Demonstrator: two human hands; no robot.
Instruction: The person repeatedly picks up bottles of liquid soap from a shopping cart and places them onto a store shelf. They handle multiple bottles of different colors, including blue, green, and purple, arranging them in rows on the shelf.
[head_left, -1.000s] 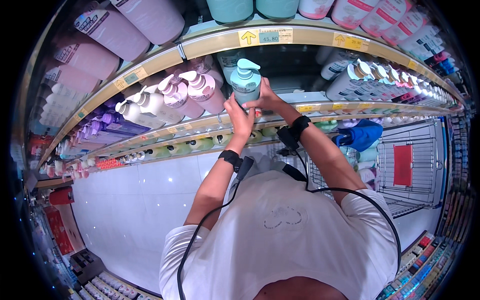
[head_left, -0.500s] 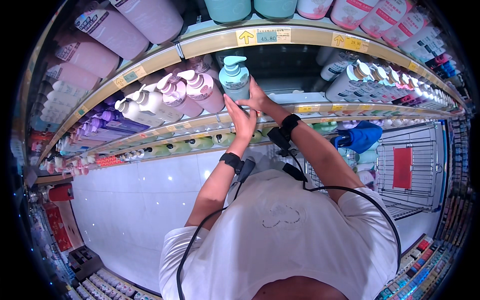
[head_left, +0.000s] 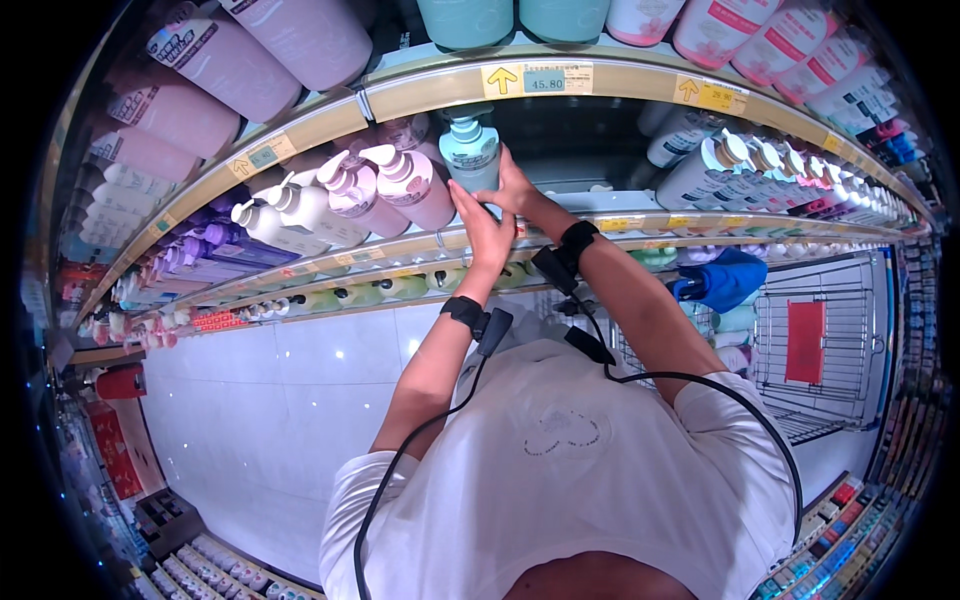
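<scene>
A teal pump bottle (head_left: pixel 470 155) stands at the front of the middle shelf, its pump head partly covered by the edge of the shelf above. Against the bottle's right side is my right hand (head_left: pixel 516 187), fingers bent around it. My left hand (head_left: pixel 487 236) steadies the bottle low on its front, fingertips against its base and partly overlapping the right hand. Close by on the left are pink pump bottles (head_left: pixel 412 187), one almost touching the teal one. To the right of the bottle lies a dark gap in the row.
The upper shelf's price rail (head_left: pixel 430 97) runs just above my hands. White pump bottles (head_left: pixel 700 172) line the shelf on the right, and green bottles (head_left: pixel 403 287) the shelf below. A wire shopping cart (head_left: pixel 840 340) with a blue cloth item (head_left: pixel 728 280) stands at my right.
The teal bottle has moved slightly deeper into the shelf, its pump head now under the upper shelf's edge. Both hands stay on it.
</scene>
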